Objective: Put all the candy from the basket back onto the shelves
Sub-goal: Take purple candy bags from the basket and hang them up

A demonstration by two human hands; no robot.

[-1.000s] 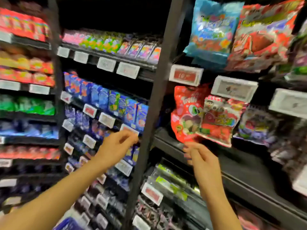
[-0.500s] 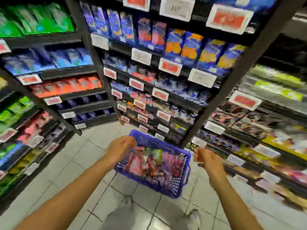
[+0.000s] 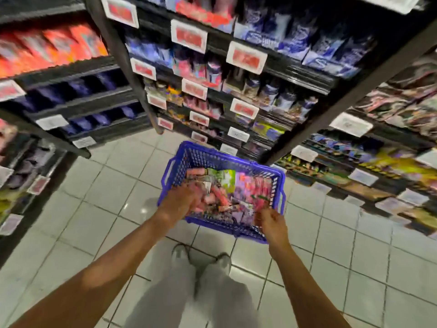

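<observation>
Candy (image 3: pixel 227 192), a loose heap of pink, purple and green packets, fills the blue basket (image 3: pixel 276 176) that sits on the tiled floor (image 3: pixel 94 185) just ahead of the person's shoes (image 3: pixel 182 253). Both hands are down at the basket's near end. Left hand (image 3: pixel 183 201) reaches in over the near-left wall, fingers spread down among pink packets; motion blur hides whether it has closed on one. Right hand (image 3: pixel 272 220) is at the near-right corner, fingers curled and seemingly pinching something small at the rim, though what it holds cannot be told. The heap lies directly forward of and below both hands, its long axis running left to right across the basket; the left hand is the nearer to the pile's middle. Shelves (image 3: pixel 236 91) rise just beyond the far rim, stocked with blue and purple bags behind red price tags (image 3: pixel 189 35), with more shelving to left and right. Nothing stands between hands and candy; the basket walls alone bound the reach. Judged from the full basket, most of the restocking remains.
</observation>
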